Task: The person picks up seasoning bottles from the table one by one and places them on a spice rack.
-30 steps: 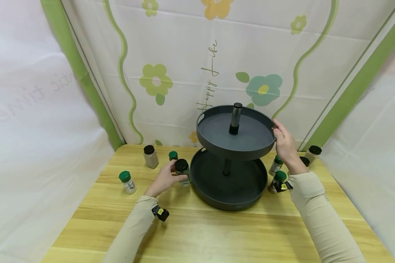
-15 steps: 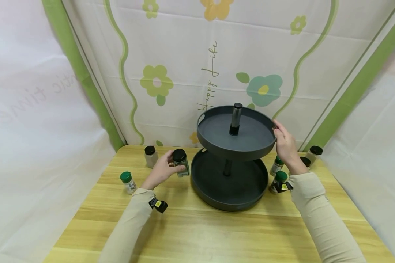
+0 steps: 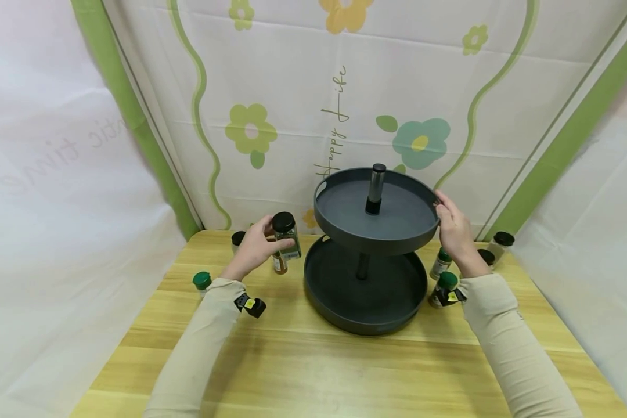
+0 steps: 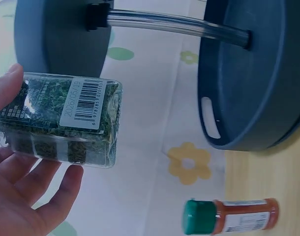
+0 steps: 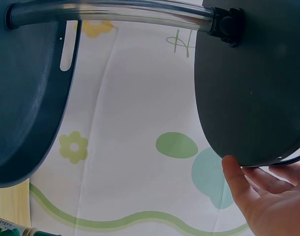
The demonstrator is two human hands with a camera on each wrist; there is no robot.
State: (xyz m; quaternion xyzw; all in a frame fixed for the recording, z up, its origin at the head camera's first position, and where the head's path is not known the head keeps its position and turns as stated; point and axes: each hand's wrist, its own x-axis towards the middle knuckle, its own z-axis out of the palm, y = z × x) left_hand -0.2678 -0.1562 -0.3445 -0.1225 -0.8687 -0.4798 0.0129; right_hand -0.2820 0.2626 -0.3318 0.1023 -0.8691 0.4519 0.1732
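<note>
My left hand (image 3: 253, 248) pinches a clear square spice jar (image 3: 291, 248) with a black lid, held in the air left of the two-tier tray. Dried green herbs and a barcode label show on the jar in the left wrist view, with the thumb on one side and fingers along the other. My right hand (image 3: 454, 235) grips the rim of the upper tier (image 3: 407, 212) at its right side; the right wrist view shows the thumb against its underside. Below is the wider lower tier (image 3: 339, 290), standing on the table. Both tiers hold nothing.
A red-brown spice bottle (image 4: 246, 215) with a green cap stands under the lifted jar. Further left are a green-capped bottle (image 3: 201, 281) and a black-lidded jar (image 3: 237, 239), partly hidden. Right of the tray stand green-capped bottles (image 3: 441, 264) and black-lidded jars (image 3: 500, 247). A floral curtain (image 3: 303, 87) hangs behind.
My left hand has raised the herb jar up off the table, uncovering the red-brown bottle behind it. My right hand and the tray have stayed in place.
</note>
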